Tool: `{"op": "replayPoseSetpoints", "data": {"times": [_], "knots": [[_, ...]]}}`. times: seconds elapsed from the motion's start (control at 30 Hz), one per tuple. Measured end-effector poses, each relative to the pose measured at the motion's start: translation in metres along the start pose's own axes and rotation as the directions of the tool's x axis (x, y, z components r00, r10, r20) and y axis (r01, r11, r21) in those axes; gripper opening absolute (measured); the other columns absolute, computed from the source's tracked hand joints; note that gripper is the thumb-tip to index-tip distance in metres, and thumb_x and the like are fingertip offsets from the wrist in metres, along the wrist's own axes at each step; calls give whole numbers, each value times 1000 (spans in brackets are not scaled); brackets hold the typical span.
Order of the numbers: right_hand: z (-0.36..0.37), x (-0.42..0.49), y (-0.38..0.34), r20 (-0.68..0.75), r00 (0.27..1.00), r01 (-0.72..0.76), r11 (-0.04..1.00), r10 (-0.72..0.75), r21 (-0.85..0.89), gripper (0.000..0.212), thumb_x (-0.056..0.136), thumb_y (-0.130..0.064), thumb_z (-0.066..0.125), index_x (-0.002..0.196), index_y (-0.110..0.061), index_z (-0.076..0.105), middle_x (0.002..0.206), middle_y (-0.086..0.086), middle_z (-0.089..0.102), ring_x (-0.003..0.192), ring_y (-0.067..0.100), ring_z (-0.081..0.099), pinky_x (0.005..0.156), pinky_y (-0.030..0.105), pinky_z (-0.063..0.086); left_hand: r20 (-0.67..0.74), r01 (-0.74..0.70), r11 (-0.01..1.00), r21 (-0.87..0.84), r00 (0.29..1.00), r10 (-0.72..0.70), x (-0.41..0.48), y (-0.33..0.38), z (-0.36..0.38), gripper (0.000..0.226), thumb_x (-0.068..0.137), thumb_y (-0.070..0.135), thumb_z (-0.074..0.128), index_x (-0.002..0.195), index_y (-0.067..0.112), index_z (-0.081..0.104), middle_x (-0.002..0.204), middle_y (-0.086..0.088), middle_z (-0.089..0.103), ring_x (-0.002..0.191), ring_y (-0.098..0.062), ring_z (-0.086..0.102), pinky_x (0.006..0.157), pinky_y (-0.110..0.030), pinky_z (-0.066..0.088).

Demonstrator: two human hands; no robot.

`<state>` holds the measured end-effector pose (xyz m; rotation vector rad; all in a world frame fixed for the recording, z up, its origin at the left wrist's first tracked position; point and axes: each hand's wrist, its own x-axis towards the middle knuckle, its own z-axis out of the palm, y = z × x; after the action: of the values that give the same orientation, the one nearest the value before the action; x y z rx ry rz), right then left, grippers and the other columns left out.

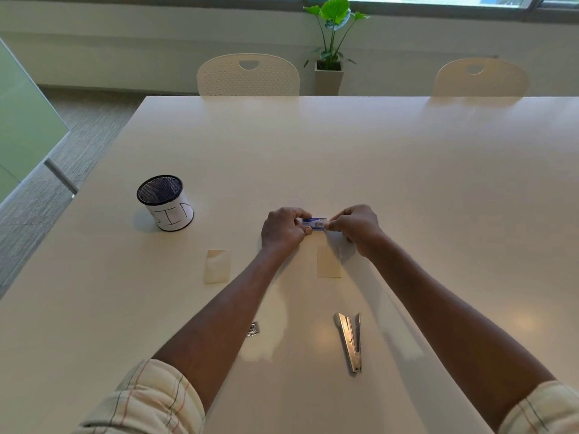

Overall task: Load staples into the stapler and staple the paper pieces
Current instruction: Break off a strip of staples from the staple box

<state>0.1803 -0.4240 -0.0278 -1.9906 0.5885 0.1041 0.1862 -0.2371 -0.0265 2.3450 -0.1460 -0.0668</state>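
Note:
A small blue and white staple box [315, 224] is held above the table between both hands. My left hand [283, 228] pinches its left end and my right hand [357, 228] pinches its right end. Two cream paper pieces lie flat: one [217, 266] to the left of my left forearm, one [328, 262] just below the box. A metal stapler [351, 341] lies swung open near the front, between my forearms. A small strip of staples [252, 329] lies beside my left forearm, partly hidden by it.
A black mesh pen cup [165, 202] with a white paper label stands at the left of the white table [407, 183]. Two white chairs [248, 75] and a potted plant [332, 42] are beyond the far edge.

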Motion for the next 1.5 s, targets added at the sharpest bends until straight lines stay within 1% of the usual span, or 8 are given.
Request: {"op": "replayPoseSetpoints", "data": {"times": [0.33, 0.53, 0.67, 0.83, 1.07, 1.2, 1.33, 1.5], "knots": [[3, -3, -1, 31, 999, -13, 999, 11, 43, 3, 88, -16, 87, 89, -13, 86, 83, 6, 74, 71, 17, 58, 53, 27, 45, 12, -16, 1000, -8, 1000, 16, 0, -1, -1, 35, 91, 15, 84, 124, 24, 82, 110, -8, 84, 106, -25, 76, 95, -38, 61], [-8, -8, -2, 30, 999, -51, 975, 46, 218, 7, 101, -13, 75, 96, -9, 76, 91, 14, 73, 78, 21, 66, 63, 29, 55, 36, 4, 984, -180, 999, 2, -3, -6, -14, 80, 85, 12, 91, 156, 22, 57, 76, 5, 69, 82, -12, 67, 97, -30, 57], [-17, -21, -6, 69, 997, 7, 974, -23, 225, 27, 103, 10, 55, 101, -7, 76, 107, 21, 77, 91, 24, 80, 77, 29, 67, -4, 121, 951, -286, 992, -128, -15, -11, -30, 46, 93, 20, 86, 137, 17, 73, 83, -1, 69, 80, -18, 65, 92, -38, 63], [-11, -58, -22, 156, 981, 53, 932, -116, 360, 17, 100, 12, 67, 103, -1, 78, 100, 22, 82, 86, 24, 85, 72, 23, 67, 88, 213, 828, -518, 977, -196, -48, -14, -46, 11, 99, 18, 79, 106, 11, 82, 84, -5, 76, 68, -15, 64, 66, -26, 58], [12, -110, -37, 233, 919, 184, 869, -318, 458, 15, 92, 3, 81, 107, 1, 79, 95, 19, 84, 90, 32, 85, 74, 30, 68, 231, 301, 650, -698, 953, -194, -90, -9, -69, 18, 101, 27, 78, 106, 10, 80, 82, 0, 77, 65, -9, 67, 64, -20, 60], [25, -130, -39, 206, 899, 259, 847, -387, 464, 16, 89, -5, 87, 104, -4, 81, 91, 15, 85, 85, 25, 84, 70, 27, 66, 274, 353, 548, -758, 935, -223, -108, -14, -82, 32, 99, 31, 79, 115, 4, 78, 86, -2, 79, 73, -14, 71, 68, -25, 63], [37, -147, -36, 150, 864, 373, 813, -480, 448, 12, 90, -7, 86, 101, -8, 82, 87, 12, 85, 79, 22, 82, 64, 24, 62, 351, 421, 400, -814, 905, -240, -126, -23, -96, 27, 97, 30, 82, 107, 5, 79, 84, -4, 78, 69, -15, 72, 65, -25, 64], [54, -162, -35, 122, 815, 489, 785, -567, 379, 8, 90, -6, 86, 98, -8, 83, 80, 7, 82, 71, 17, 75, 60, 26, 58, 380, 441, 348, -827, 896, -231, -144, -32, -110, 23, 97, 29, 81, 101, 6, 80, 79, -4, 75, 67, -15, 72, 62, -24, 63]]}}
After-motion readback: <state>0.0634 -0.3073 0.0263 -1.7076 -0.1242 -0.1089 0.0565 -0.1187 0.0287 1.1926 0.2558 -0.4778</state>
